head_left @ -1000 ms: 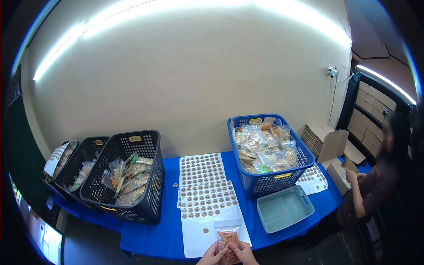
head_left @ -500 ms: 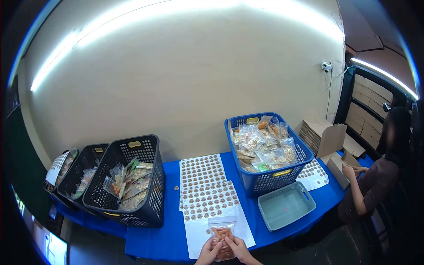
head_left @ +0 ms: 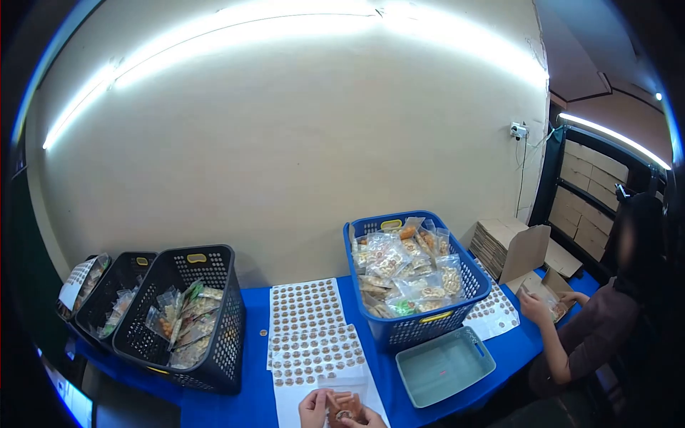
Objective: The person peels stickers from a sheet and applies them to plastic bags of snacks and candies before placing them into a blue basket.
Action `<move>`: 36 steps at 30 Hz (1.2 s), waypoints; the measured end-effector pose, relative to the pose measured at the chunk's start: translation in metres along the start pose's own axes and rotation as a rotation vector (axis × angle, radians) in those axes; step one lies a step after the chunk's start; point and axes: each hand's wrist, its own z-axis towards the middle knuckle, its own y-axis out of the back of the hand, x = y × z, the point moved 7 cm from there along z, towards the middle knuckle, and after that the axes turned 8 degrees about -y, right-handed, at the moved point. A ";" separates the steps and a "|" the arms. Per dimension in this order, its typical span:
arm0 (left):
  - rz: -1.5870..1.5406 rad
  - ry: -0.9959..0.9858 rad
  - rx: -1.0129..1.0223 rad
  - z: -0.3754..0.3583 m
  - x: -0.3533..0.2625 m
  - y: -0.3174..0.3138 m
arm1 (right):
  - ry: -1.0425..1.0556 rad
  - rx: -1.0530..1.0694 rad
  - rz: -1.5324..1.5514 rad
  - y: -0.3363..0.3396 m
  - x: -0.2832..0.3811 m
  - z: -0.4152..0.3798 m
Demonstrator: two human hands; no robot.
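Observation:
At the bottom edge of the head view, a clear plastic bag of brown stick-shaped snacks is between my two hands. My left hand pinches the bag along its left side. On the right, my right hand grips the lower part, its thumb close to a round sticker on the bag's front. Lower fingers of both hands are cut off by the frame. Under and beyond the bag lie sheets of round brown stickers on white paper.
A blue basket heaped with snack bags stands beyond a grey-green tray. Dark baskets with more bags are on the left. At right, a co-worker handles a bag over an open cardboard box.
The view has tilted up, so the table and my hands sit lower. A round sticker now shows on the bag's front. The co-worker's hand now holds a bag above the box.

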 end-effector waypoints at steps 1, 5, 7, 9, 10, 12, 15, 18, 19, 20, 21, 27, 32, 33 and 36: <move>0.035 -0.018 -0.026 0.008 0.014 0.003 | -0.024 0.051 0.021 0.001 0.020 -0.003; 0.219 -0.063 0.033 0.027 0.001 -0.018 | 0.014 0.085 -0.216 0.032 0.089 0.006; 0.364 -0.111 0.128 0.033 -0.002 -0.027 | 0.192 -0.027 -0.262 0.052 0.105 0.025; 0.535 -0.142 0.175 0.036 -0.004 -0.040 | 0.169 0.070 -0.272 0.068 0.111 0.036; 0.544 -0.166 0.201 0.036 -0.006 -0.050 | 0.155 0.121 -0.275 0.071 0.131 0.038; 0.569 -0.208 0.250 0.035 -0.005 -0.070 | 0.197 0.138 -0.426 0.073 0.144 0.043; 0.636 -0.250 0.128 0.041 -0.003 -0.076 | 0.400 0.208 -0.494 0.066 0.153 0.054; 0.702 -0.321 0.018 0.046 -0.005 -0.065 | 0.491 0.155 -0.472 0.061 0.165 0.058; 0.691 -0.306 -0.020 0.046 -0.007 -0.061 | 0.470 0.260 -0.589 0.055 0.155 0.066; 0.680 -0.295 -0.055 0.047 -0.009 -0.058 | 0.483 0.276 -0.549 0.053 0.155 0.066; 0.685 -0.353 -0.088 0.047 -0.014 -0.056 | 0.493 0.287 -0.509 0.051 0.161 0.066; 0.688 -0.375 -0.278 0.048 -0.036 -0.033 | 0.537 0.398 -0.601 0.044 0.172 0.064; 0.649 -0.364 -0.388 0.054 -0.037 -0.018 | 0.439 0.396 -0.333 0.053 0.167 0.063; 0.736 -0.381 -0.364 0.057 -0.042 -0.022 | 0.438 0.377 -0.321 0.055 0.168 0.063; 0.681 -0.493 -0.628 0.062 -0.041 0.017 | 0.252 0.418 -0.347 0.066 0.152 0.064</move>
